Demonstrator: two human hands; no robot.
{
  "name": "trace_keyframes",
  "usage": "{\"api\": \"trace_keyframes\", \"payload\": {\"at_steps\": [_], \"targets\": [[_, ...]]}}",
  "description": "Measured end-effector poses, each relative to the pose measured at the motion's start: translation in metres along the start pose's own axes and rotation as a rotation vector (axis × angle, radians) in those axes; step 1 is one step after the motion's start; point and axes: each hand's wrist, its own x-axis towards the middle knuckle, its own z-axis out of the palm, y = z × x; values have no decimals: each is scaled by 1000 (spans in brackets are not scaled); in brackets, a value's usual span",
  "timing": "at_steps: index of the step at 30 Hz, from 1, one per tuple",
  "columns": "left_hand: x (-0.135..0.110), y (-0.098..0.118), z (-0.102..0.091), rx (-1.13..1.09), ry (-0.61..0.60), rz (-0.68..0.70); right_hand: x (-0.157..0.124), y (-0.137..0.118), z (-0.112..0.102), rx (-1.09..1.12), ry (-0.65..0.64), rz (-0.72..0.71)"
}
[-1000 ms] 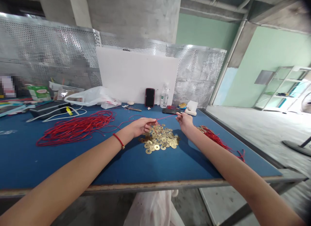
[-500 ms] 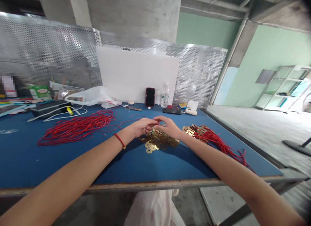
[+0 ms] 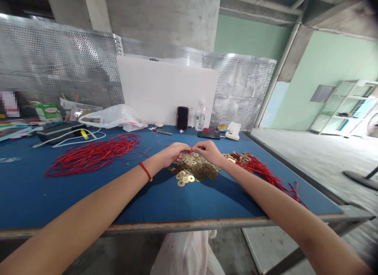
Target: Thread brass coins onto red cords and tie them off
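Note:
Both of my hands meet above a pile of brass coins (image 3: pixel 193 170) with holes on the blue table (image 3: pixel 73 188). My left hand (image 3: pixel 173 153) pinches a thin red cord (image 3: pixel 153 147) that runs back to a big loose bundle of red cord (image 3: pixel 91 155). A red bracelet is on that wrist. My right hand (image 3: pixel 208 151) pinches the same cord's end close to the left fingertips. To the right lies a heap of coins strung on red cords (image 3: pixel 254 164).
At the back stand a dark phone (image 3: pixel 182 117) against a white board (image 3: pixel 168 91), a water bottle (image 3: pixel 200 116), another phone (image 3: pixel 208 134) lying flat, a white plastic bag (image 3: pixel 113 116) and white cables (image 3: pixel 73 138). The table's front edge (image 3: pixel 177 225) is near me.
One second ago my right hand was out to the right, pulling the cord taut. It came back to the left hand, and both now pinch the cord together over the coins.

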Motion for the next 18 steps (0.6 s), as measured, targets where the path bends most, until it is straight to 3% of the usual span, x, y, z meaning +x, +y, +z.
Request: {"api": "trace_keyframes", "payload": {"at_steps": [6, 10, 14, 18], "targets": [[-1, -1, 3, 69, -28, 48, 1, -1, -1, 13, -31, 15], [-4, -3, 5, 196, -41, 167, 1, -2, -2, 54, -51, 20], [-4, -3, 2, 254, -74, 253, 1, -4, -5, 184, -117, 96], [-7, 1, 3, 196, -129, 250, 2, -9, -10, 314, -124, 150]]}}
